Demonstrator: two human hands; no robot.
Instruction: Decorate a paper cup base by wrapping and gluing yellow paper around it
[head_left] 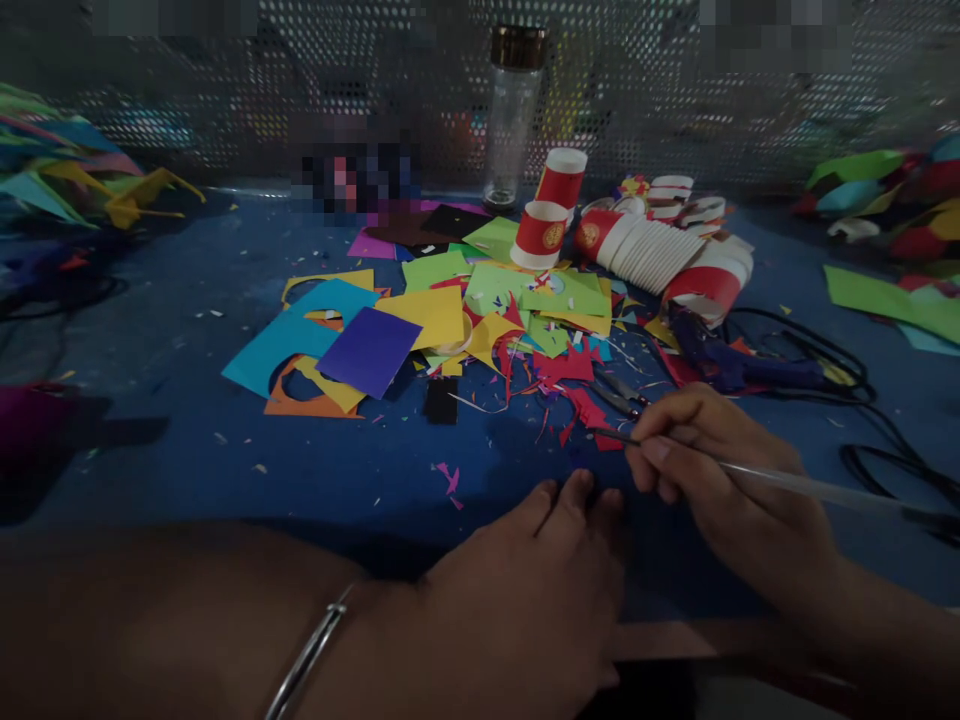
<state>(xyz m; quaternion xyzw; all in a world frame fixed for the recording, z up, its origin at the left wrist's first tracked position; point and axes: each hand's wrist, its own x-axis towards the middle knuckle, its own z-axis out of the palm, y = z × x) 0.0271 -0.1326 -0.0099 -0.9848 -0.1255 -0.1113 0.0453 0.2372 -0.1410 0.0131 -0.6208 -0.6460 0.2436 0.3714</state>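
My right hand (pixel 720 480) pinches a slim pen (pixel 802 483) with a clear barrel. Its dark tip points left, over red paper scraps (pixel 589 408). Beside it my left hand (pixel 532 570) lies back up near the table's front edge, fingers stretched forward; what is under the palm is hidden. A metal bangle circles that wrist. Just beyond my right fingers lie small scissors or snips (pixel 619 393), partly covered. Purple paper (pixel 370 352), blue paper (pixel 300 335) and yellow paper (pixel 431 315) are heaped ahead, and a small purple scrap (pixel 450 478) lies nearer.
Red and white paper cups (pixel 540 235) stand behind the paper, with a stack of cups (pixel 645 250) on its side. A glass bottle (pixel 514 120) rises against the perforated metal panel (pixel 420 90). On the right lies a glue gun (pixel 735 360) with a looping black cord (pixel 862 380).
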